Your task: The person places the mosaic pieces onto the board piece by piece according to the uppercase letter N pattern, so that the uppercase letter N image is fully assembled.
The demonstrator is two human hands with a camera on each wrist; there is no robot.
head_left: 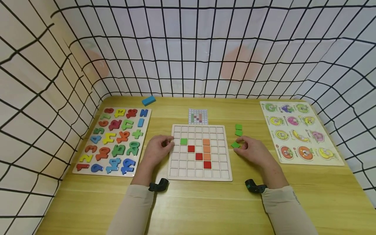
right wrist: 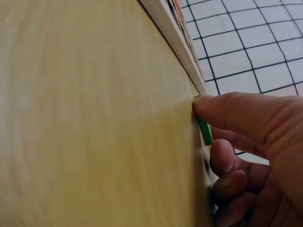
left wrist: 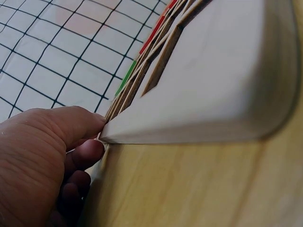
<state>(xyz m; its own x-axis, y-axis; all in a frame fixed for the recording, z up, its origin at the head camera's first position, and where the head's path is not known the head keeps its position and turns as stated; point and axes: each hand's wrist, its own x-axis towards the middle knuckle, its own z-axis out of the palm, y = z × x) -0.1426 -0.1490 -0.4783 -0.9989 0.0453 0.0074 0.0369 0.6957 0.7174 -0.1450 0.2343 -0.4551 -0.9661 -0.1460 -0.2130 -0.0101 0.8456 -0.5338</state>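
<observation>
In the head view, a pale wooden grid board (head_left: 182, 166) lies at the middle of the table. Set in its cells are one green tile (head_left: 183, 141), three red tiles, one of them the middle red tile (head_left: 199, 156), and three orange tiles (head_left: 206, 149) in a column. My left hand (head_left: 156, 149) pinches the board's left edge between thumb and forefinger. To the right of the board, my right hand (head_left: 254, 152) holds a green square tile (head_left: 235, 145) by thumb and fingers, close to the tabletop. Two loose green tiles (head_left: 239, 129) lie just beyond it.
A small printed pattern card (head_left: 198, 117) touches the board's far edge. On the left lies a number puzzle board (head_left: 111, 174), with a blue block (head_left: 148, 101) behind it. A fruit puzzle board (head_left: 311, 162) lies on the right. Black grid netting (head_left: 196, 49) surrounds the table.
</observation>
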